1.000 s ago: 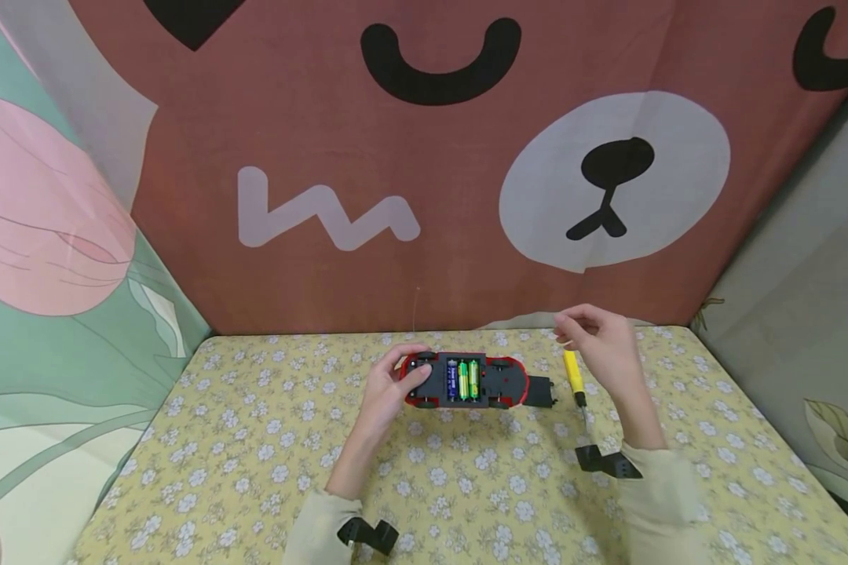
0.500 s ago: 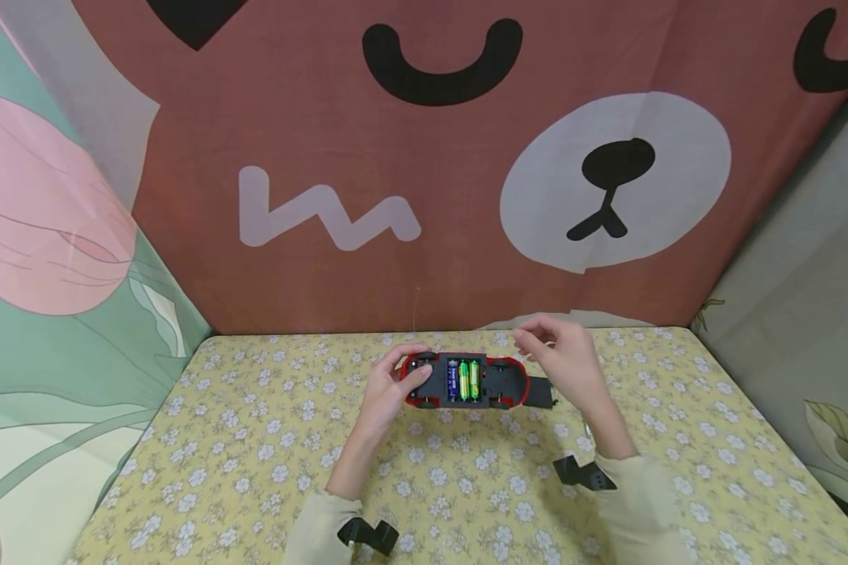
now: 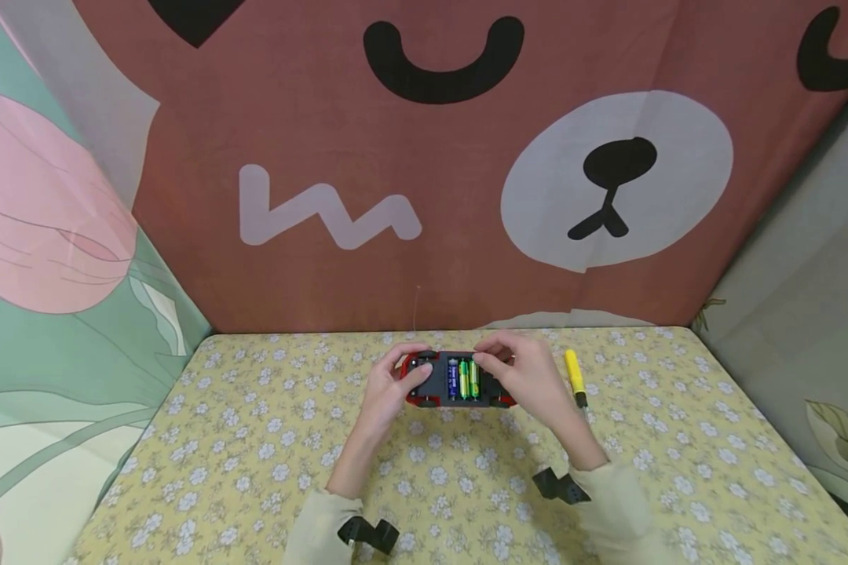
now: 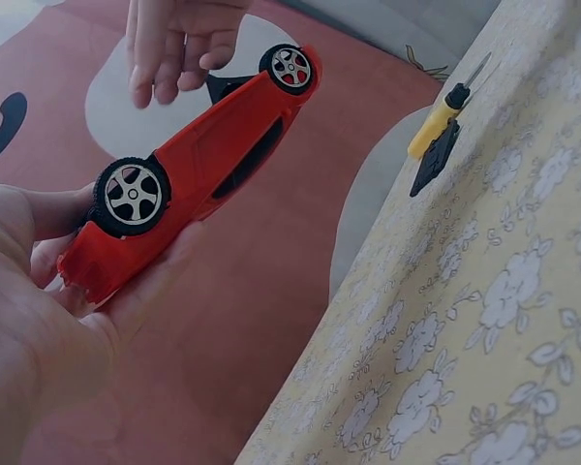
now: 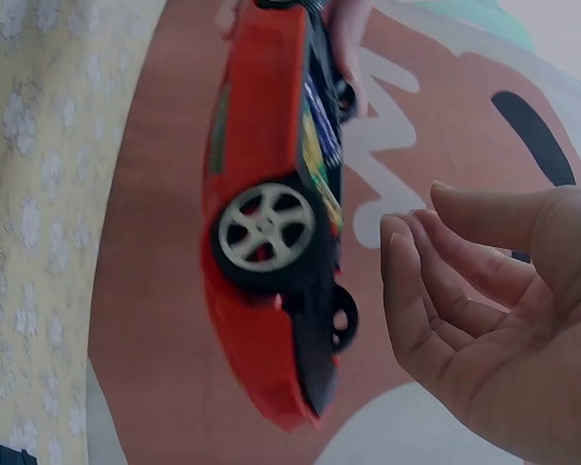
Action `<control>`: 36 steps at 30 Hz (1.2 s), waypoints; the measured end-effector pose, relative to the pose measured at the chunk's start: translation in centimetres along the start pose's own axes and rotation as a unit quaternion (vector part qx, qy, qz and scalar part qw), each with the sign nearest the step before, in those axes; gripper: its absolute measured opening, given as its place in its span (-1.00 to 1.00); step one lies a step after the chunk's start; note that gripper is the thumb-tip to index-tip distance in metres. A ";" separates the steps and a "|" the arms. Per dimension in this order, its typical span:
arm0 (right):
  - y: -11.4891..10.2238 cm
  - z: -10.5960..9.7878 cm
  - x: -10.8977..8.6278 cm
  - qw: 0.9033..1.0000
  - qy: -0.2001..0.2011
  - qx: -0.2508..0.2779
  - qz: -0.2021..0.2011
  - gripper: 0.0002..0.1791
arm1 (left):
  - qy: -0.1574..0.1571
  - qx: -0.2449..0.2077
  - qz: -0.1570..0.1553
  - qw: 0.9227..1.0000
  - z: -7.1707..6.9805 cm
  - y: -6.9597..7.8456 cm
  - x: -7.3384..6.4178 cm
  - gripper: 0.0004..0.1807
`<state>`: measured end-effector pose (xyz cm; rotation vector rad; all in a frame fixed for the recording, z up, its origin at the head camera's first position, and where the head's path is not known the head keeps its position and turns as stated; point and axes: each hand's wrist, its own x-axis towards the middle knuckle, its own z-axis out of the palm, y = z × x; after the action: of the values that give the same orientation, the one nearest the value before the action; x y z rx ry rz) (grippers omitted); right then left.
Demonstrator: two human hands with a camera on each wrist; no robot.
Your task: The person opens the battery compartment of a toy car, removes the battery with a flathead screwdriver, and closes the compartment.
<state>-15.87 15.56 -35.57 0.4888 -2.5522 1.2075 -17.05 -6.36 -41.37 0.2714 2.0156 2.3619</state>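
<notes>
My left hand (image 3: 389, 384) grips a red toy car (image 3: 434, 386) by one end, its black underside turned up toward the head camera. In the open battery compartment lie one dark blue battery (image 3: 453, 380) and two green batteries (image 3: 469, 380). Over the car's other end is my right hand (image 3: 530, 377), thumb and forefinger near the compartment's right edge in the head view. The right wrist view shows that hand (image 5: 504, 310) with bent fingers, a gap to the thumb and nothing held. Wheels with silver rims (image 4: 133, 194) show from the side.
On the flowered tablecloth (image 3: 254, 447), to the right, lies a screwdriver (image 3: 574, 373) with a yellow handle. A flat black cover (image 4: 434, 160) lies beside it, hidden behind my right hand in the head view. A printed cloth (image 3: 325, 290) hangs behind the table.
My right hand has moved left from above the screwdriver to the car's battery compartment, uncovering the screwdriver and covering the black cover. My left hand and the car stay put.
</notes>
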 end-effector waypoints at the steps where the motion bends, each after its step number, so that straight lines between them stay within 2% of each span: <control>1: -0.1 0.2 0.0 1.000 -0.006 0.002 -0.001 -0.89 | 0.000 -0.001 0.000 1.000 0.0 0.0 0.0 -0.56; 8: -0.6 1.4 -0.2 0.999 -0.036 -0.009 -0.017 -0.86 | 0.000 -0.007 -0.002 1.000 -0.1 0.0 0.0 -0.56; 16: -1.2 2.5 -0.4 0.998 -0.023 -0.047 -0.038 -0.84 | -0.003 -0.009 0.002 1.000 -0.1 0.1 0.0 -0.58; 27: -1.5 3.2 -0.5 0.995 -0.015 -0.095 -0.013 -0.81 | 0.001 -0.001 0.003 1.000 0.0 0.0 0.1 -0.63; 36: -1.6 3.3 -0.5 0.994 -0.018 -0.106 -0.007 -0.86 | -0.003 -0.002 -0.003 1.000 -0.1 0.0 -0.1 -0.63</control>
<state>-15.06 12.10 -36.73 0.4830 -2.6623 0.9162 -17.01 -6.46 -41.37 0.2712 2.0065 2.3582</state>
